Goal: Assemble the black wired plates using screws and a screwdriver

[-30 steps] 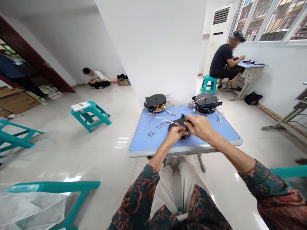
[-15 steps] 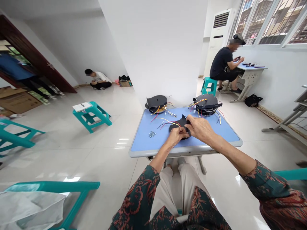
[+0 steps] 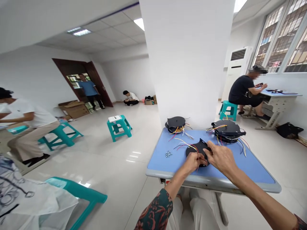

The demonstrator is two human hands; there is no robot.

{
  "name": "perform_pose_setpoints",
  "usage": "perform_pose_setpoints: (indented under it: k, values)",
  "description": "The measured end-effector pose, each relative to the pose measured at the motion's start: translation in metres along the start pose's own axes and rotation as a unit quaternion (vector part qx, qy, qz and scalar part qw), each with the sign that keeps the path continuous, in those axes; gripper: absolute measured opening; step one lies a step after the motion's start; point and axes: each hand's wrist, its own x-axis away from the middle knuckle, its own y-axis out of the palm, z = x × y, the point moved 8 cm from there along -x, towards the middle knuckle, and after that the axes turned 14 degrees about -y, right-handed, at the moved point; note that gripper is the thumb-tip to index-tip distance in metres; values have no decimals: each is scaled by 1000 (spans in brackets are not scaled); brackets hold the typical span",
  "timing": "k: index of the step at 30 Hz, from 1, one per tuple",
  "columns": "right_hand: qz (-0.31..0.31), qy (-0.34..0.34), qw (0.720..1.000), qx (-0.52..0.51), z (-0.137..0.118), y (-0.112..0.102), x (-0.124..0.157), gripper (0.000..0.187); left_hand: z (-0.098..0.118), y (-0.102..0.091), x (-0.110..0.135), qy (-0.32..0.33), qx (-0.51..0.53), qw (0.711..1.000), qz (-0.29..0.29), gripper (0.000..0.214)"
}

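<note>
A black round plate [image 3: 197,148] with coloured wires trailing from it lies on the blue table [image 3: 168,166]. My left hand [image 3: 193,160] pinches at the plate's near edge, fingers closed. My right hand [image 3: 222,157] grips the plate's right side with curled fingers. A small pile of silver screws [image 3: 168,154] lies left of the plate. Two stacks of similar black wired plates stand at the table's far edge, one at the back left [image 3: 176,124], one at the back right [image 3: 226,130].
A white pillar [image 3: 187,64] rises just behind the table. Teal stools [image 3: 119,127] stand on the glossy floor to the left. People sit at the left [image 3: 26,127], far back [image 3: 130,97] and at a desk on the right [image 3: 247,92]. One stands in the doorway [image 3: 88,89].
The view has swung up and to the left, so the table sits lower right and more of the room shows. Both hands stay on the black plate.
</note>
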Motion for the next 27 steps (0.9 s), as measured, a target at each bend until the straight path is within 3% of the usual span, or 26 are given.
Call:
perform_pose_setpoints:
  k: [4,6,10,17,20,23,25,27]
  values:
    - [18,-103,984,-144,5,9,-6,22,0,2,0,-11,-4,1000,-1,9]
    - [20,-118,975,-185,11,15,-6,18,2,3,0,-8,-20,1000,-3,12]
    - [40,-64,987,-139,24,22,-3,6,4,2,1,-27,-59,998,-4,2]
    - [55,14,994,-93,20,20,4,13,2,-1,-1,-48,-92,995,-4,11]
    - [38,-14,994,-99,13,11,2,18,1,1,-2,-36,-67,997,-9,13]
    - [3,-101,983,-155,0,4,-5,19,2,-2,-1,1,-34,999,12,9]
    - [-37,-138,972,-188,-5,4,-11,20,0,-1,-3,6,-20,1000,-3,11]
    - [-46,-124,977,-169,-3,3,-15,15,-3,0,-4,6,-14,1000,-18,16]
